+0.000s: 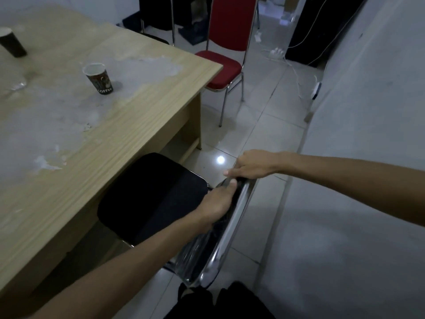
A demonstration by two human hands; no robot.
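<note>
Both hands, left hand [217,203] and right hand [253,165], curl their fingers round the backrest of one black chair [151,194] at the table [142,116] edge; two cups on the table, printed cup [98,78] and dark cup [12,44]; one red chair [222,70] beyond.

Black chair [151,194]: matt cloth seat, glossy chrome frame. Table [147,120]: wood-grain, stained. Floor [264,125]: glossy tile.

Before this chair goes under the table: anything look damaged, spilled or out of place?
Yes: the table top has big pale, flaky patches, like peeled finish or dried residue, around the upright coffee cup. The gripped black chair looks intact.
</note>
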